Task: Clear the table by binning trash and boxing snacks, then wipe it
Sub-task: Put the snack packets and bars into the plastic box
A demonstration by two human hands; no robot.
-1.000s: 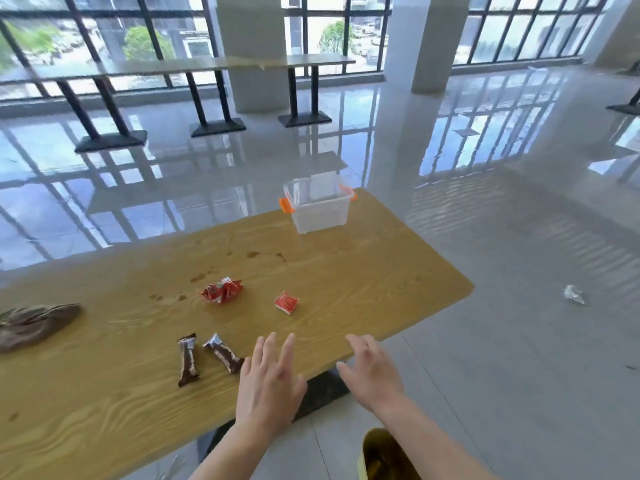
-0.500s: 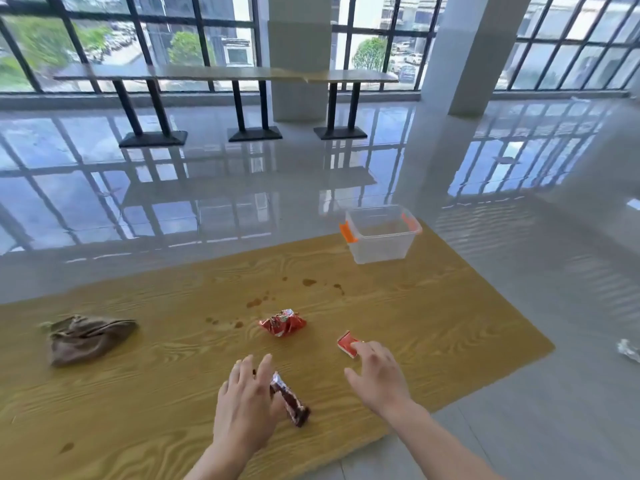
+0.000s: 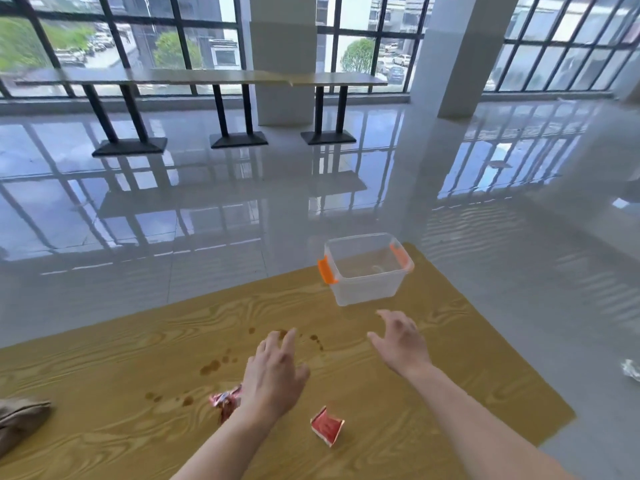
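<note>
Box is sitting empty at the table's far corner, lid off. Left hand and right hand are hovering above the wood, fingers spread, grasping nothing. A red wrapper is peeking out beside the left wrist; a red packet is lying between the forearms. Brown stains are dotting the wood.

Two bare hands over the wooden table: left hand and right hand, both spread and holding nothing. One clear plastic box with two orange latches. Two red wrappers: one crumpled wrapper, one flat packet. One brown cloth. One ball of paper on the floor. Several brown stains on the wood, too scattered to count.
</note>
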